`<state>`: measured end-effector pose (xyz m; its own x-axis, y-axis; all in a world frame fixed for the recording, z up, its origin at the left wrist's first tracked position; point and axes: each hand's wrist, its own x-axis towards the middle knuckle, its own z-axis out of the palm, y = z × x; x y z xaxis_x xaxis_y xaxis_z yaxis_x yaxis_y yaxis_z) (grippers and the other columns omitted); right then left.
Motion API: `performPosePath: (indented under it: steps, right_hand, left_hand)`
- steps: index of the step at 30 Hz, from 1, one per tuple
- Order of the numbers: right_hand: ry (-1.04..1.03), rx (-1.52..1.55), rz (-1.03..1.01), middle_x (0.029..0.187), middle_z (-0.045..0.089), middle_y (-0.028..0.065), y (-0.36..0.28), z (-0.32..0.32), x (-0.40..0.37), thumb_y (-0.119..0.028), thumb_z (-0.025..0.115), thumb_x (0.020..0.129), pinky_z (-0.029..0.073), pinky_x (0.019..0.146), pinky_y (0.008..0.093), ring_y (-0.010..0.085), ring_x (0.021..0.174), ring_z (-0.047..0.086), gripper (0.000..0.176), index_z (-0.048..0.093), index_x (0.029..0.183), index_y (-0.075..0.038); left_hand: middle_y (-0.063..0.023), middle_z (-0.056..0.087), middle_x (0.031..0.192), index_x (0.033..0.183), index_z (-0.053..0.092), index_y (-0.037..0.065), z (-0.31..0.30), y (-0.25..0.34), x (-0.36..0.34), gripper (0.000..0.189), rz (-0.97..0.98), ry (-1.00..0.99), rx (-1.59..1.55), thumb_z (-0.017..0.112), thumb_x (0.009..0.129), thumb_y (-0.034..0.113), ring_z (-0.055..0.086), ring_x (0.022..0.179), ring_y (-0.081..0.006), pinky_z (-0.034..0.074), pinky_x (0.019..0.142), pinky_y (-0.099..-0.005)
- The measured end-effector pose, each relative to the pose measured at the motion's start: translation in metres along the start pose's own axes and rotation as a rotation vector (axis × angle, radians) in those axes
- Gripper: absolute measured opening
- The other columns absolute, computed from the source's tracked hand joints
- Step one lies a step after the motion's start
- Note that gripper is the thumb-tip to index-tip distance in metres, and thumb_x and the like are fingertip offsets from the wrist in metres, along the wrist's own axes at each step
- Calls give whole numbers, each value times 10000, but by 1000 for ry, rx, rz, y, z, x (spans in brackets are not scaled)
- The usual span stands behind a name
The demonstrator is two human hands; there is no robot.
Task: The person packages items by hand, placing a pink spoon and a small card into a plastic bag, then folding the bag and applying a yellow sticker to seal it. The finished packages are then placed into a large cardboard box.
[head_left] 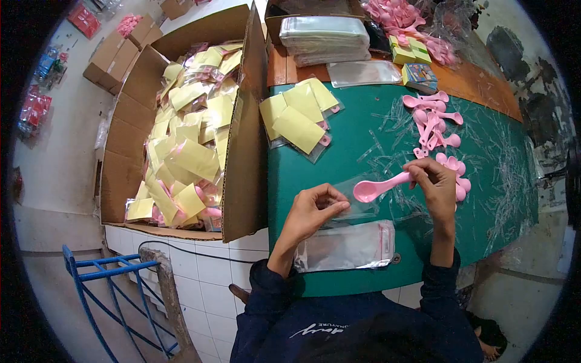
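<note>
My right hand pinches the handle of a pink measuring spoon above the green table, its bowl pointing left. Between the fingers and thumb of my left hand is a clear plastic bag, and the spoon's bowl overlaps the bag in this view. Just below lies a stack of clear plastic bags near the table's front edge. Groups of pink measuring spoons rest beyond my right hand, with more spoons close beside it.
A large cardboard box full of yellow-carded packets stands at left. Several such packets lie on the green table. Clear plastic strips litter its right side. Bag stacks and small card stacks sit at the back. A blue metal frame stands lower left.
</note>
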<state>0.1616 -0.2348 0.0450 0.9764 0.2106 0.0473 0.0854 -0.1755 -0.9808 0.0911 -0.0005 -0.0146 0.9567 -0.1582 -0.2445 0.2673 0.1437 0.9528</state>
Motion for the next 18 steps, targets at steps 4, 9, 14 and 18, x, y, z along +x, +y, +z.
performPosePath:
  steps: [4,9,14,18]
  right_hand:
    - [-61,-64,35,760,627,27,0,4,-2,-85,611,831,408,554,196,61,628,514,125,668,891,10]
    - [24,-17,2,750,624,16,-2,9,-4,-85,614,830,398,543,184,52,618,510,118,670,890,-1]
    - [-38,-94,38,744,619,19,-3,10,-7,-77,616,827,405,539,181,55,620,522,112,666,890,0]
    - [-129,-82,69,742,620,29,0,16,-9,-75,616,826,412,542,186,59,627,532,119,662,896,9]
  left_hand:
    - [-58,664,816,915,629,-16,3,2,1,153,7,38,19,658,803,84,617,737,-83,487,656,-205]
    - [-66,671,843,982,632,-12,3,4,0,207,-15,31,97,657,803,89,629,744,-91,493,665,-209]
    - [-74,672,890,1011,629,-7,3,4,0,232,6,32,81,655,807,103,636,755,-103,503,702,-233]
    - [-75,669,901,1055,613,-15,8,1,1,274,48,-30,76,643,822,126,634,814,-123,503,744,-262]
